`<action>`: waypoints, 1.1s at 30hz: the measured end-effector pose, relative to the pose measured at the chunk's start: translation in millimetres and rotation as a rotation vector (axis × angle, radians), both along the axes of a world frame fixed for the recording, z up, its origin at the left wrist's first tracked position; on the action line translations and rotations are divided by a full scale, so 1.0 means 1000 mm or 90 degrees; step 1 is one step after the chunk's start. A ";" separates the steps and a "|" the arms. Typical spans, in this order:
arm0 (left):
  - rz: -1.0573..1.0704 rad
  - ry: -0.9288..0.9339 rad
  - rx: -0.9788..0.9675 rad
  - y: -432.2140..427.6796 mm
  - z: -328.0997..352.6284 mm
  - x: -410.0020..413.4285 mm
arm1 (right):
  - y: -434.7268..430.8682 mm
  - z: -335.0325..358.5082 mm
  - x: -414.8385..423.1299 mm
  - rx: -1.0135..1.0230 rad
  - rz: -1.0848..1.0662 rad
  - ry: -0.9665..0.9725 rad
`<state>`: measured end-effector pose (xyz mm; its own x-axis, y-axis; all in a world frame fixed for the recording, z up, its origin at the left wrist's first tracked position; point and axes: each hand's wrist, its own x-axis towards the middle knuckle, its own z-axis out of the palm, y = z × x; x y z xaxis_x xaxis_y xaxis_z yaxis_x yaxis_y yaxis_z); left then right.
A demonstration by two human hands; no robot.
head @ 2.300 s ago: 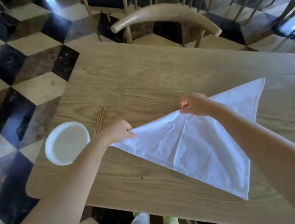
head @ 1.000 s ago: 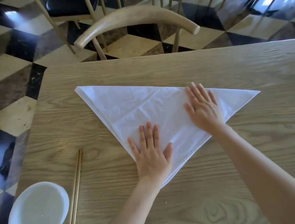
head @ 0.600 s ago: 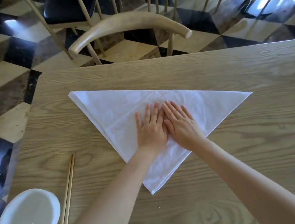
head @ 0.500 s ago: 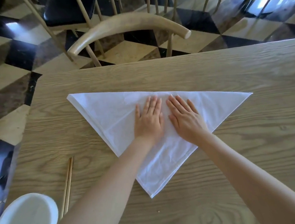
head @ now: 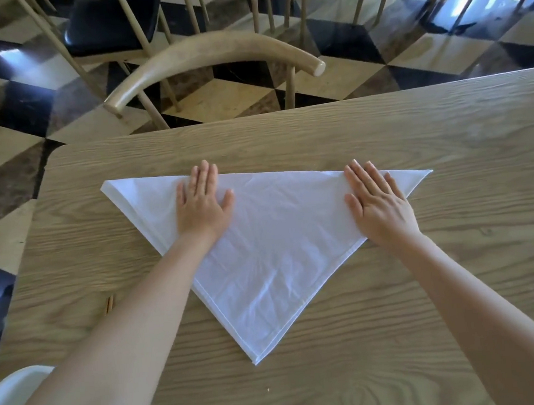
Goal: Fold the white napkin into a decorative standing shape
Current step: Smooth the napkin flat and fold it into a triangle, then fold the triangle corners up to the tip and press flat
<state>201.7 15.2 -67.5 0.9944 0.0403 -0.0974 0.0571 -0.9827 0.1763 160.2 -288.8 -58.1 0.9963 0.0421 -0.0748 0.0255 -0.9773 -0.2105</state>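
On the wooden table (head: 445, 130), one white napkin (head: 279, 249), folded into a flat triangle: long edge on the far side, one point toward the near edge, two points out to left and right. Two bare hands on top of it, both spread flat, palms down, gripping nothing. Left hand (head: 203, 207) pressed on the left half of the cloth, fingertips right at the far edge. Right hand (head: 379, 206) pressed near the right corner, fingers reaching to the far edge, heel of the palm just over the right-hand sloping side. Well apart from each other, with a wide stretch of lightly creased cloth between them. Two layers visible at the left corner and at the near point. To the left of the left forearm, the tips of two wooden chopsticks (head: 110, 304), side by side, the rest hidden under the arm. At the bottom left corner, part of one white bowl (head: 9, 398), mostly covered by the same arm. Beyond the far table edge, one curved wooden chair back (head: 215, 53), and further chairs on the checkered floor (head: 6, 152), count unclear.
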 end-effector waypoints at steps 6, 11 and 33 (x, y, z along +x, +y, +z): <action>-0.127 -0.077 -0.048 -0.047 0.004 -0.013 | -0.002 0.002 0.000 0.002 0.002 0.012; -0.178 -0.116 -0.072 -0.061 -0.002 -0.023 | -0.004 0.001 0.003 0.024 0.019 -0.028; -0.201 0.049 -0.183 -0.038 0.042 0.066 | -0.004 0.094 -0.009 0.072 -0.087 -0.049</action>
